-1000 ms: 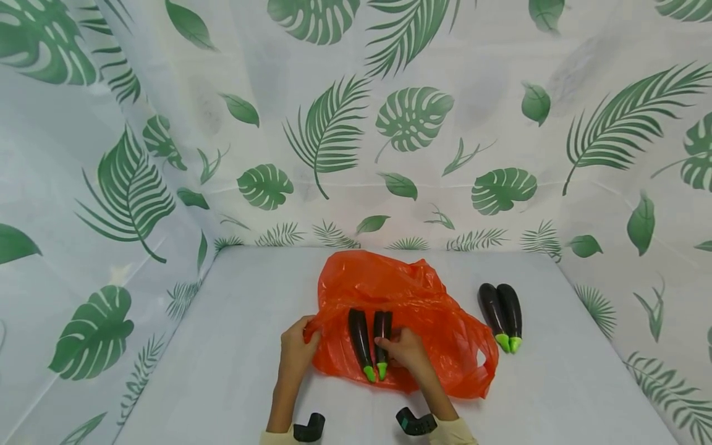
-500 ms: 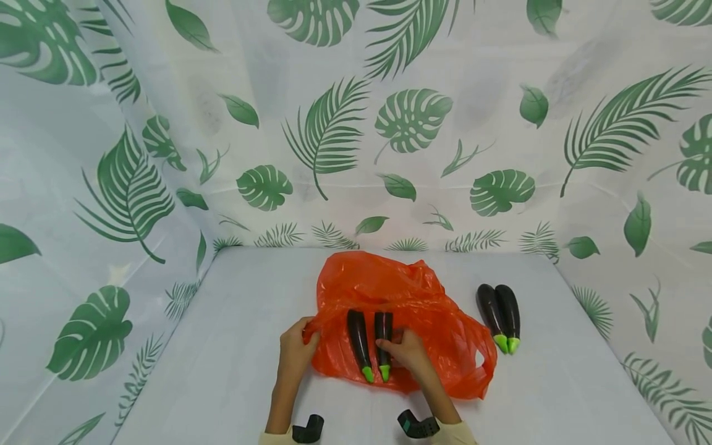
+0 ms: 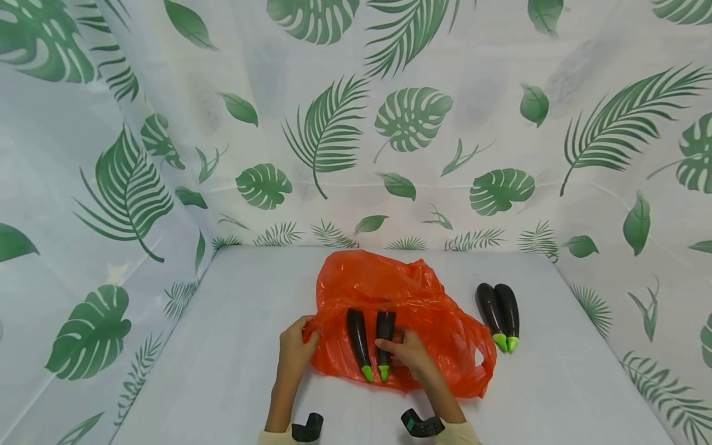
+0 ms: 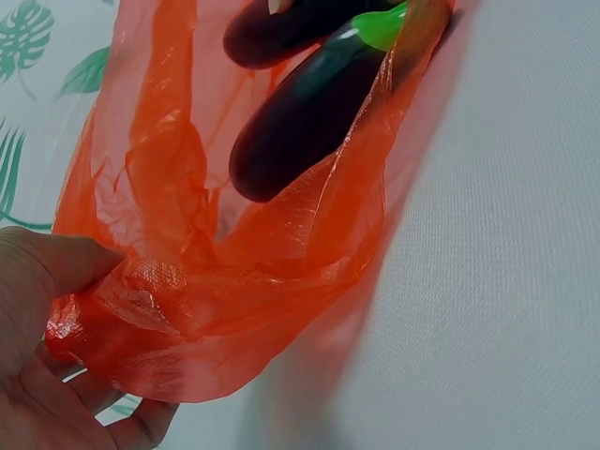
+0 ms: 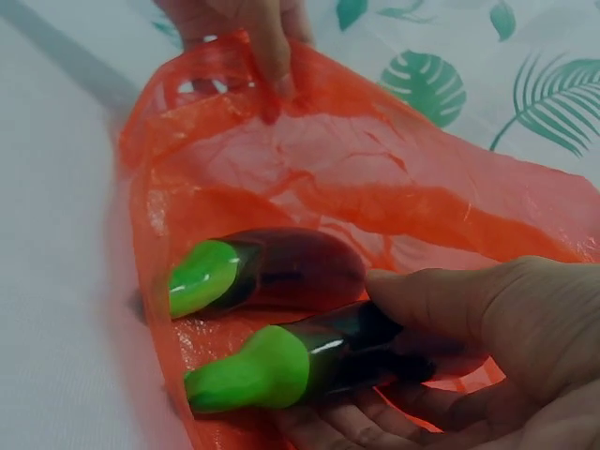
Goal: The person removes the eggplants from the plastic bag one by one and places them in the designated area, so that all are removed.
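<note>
An orange-red plastic bag (image 3: 356,272) lies spread on the table, and two dark eggplants with green stem ends rest at its middle. My left hand (image 3: 296,346) pinches the bag's left edge between thumb and fingers; the left wrist view shows the gathered film (image 4: 155,281) there. My right hand (image 3: 408,349) grips the right-hand eggplant (image 3: 385,334), thumb on top and fingers beneath, as the right wrist view shows. Beside it lies the other eggplant (image 3: 358,340), untouched, its green end (image 5: 206,277) toward the bag's near edge.
Two more eggplants (image 3: 497,315) lie side by side on the white table (image 3: 233,309), right of the bag. A bag handle with a hole (image 3: 488,358) spreads toward them. Leaf-printed sheeting (image 3: 411,123) stands behind and at both sides.
The right-hand eggplant has shifted slightly to the right at its top, in my right hand's grip. My left hand and the bag stay nearly as they were.
</note>
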The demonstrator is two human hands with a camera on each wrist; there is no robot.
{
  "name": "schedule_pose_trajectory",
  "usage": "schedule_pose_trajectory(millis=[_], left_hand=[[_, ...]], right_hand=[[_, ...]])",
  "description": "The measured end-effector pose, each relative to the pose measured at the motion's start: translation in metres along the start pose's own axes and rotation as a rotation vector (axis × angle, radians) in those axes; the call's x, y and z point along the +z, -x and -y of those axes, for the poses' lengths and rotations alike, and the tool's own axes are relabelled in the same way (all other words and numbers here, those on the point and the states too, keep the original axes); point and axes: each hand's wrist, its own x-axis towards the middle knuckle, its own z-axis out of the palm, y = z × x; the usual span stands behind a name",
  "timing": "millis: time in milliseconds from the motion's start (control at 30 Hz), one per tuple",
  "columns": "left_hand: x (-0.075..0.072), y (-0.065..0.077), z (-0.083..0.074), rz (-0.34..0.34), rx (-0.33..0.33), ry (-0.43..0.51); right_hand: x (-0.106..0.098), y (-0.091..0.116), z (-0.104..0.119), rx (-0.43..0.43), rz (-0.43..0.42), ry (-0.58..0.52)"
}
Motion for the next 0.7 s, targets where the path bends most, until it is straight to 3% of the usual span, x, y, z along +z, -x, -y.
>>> schedule_pose_trajectory(millis=[333,700], left_hand=[[-0.001,-0.001,-0.002,0.012,-0.004,0.004],[0.001,0.000,0.001,0.008,0.005,-0.001]], right_hand=[[-0.008,0.006,-0.001,0.019,0.066,-0.019],[-0.024,0.020,0.000,0.090,0.180,0.110]])
